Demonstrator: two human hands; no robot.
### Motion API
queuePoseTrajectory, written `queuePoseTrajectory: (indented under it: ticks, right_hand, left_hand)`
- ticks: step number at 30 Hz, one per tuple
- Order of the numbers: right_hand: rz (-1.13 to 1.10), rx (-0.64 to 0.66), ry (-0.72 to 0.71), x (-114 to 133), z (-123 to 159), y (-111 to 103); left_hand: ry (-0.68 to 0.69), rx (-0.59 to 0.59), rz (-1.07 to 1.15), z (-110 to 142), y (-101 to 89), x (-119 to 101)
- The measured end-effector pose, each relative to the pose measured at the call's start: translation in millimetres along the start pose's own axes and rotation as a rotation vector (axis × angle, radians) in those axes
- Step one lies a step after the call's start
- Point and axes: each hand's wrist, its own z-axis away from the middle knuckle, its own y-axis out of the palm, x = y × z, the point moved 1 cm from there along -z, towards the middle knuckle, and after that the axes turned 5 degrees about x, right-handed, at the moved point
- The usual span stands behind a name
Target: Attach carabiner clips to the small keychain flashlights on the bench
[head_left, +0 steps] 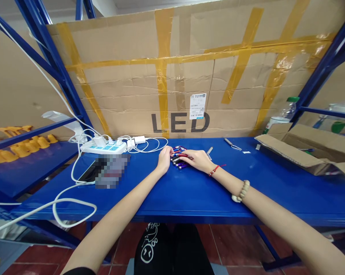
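A small pile of shiny slim pens (pixel 181 165), in blue, purple, black and red, lies on the blue table between my hands. My left hand (pixel 163 159) rests at the left ends of the pile, its fingers curled inward; what they hold is hidden. From the right, my right hand (pixel 199 159) reaches over the pile, fingers closed on a red pen (pixel 184 155) that lies across the top. Just behind my right hand, a slim silver piece (pixel 209 150) sticks out. Farther right lies a similar silver piece with a loop (pixel 232 144).
A white power strip (pixel 103 147) with plugs and tangled white cables stands at the back left, near a dark tablet-like device (pixel 89 172), partly blurred. An open cardboard box (pixel 292 152) sits at the right. Behind the table (pixel 207 198) rises a large taped cardboard panel (pixel 126 95).
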Motion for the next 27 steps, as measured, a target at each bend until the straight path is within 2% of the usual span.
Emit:
queuePoseTrajectory:
  ticks: [11, 20, 27]
  right_hand:
    - [0.014, -0.035, 0.022, -1.9, 1.5, -7.5]
    - [0.037, 0.027, -0.043, 0.3, 1.1, -5.3]
    - [-0.012, -0.046, -0.027, -0.5, 2.0, -2.7]
  left_hand:
    - [0.026, -0.016, -0.044, 3.9, -2.6, -5.2]
    - [0.042, -0.035, -0.057, 4.8, -2.7, -6.1]
    - [0.023, -0.03, -0.061, 4.1, -3.1, -4.2]
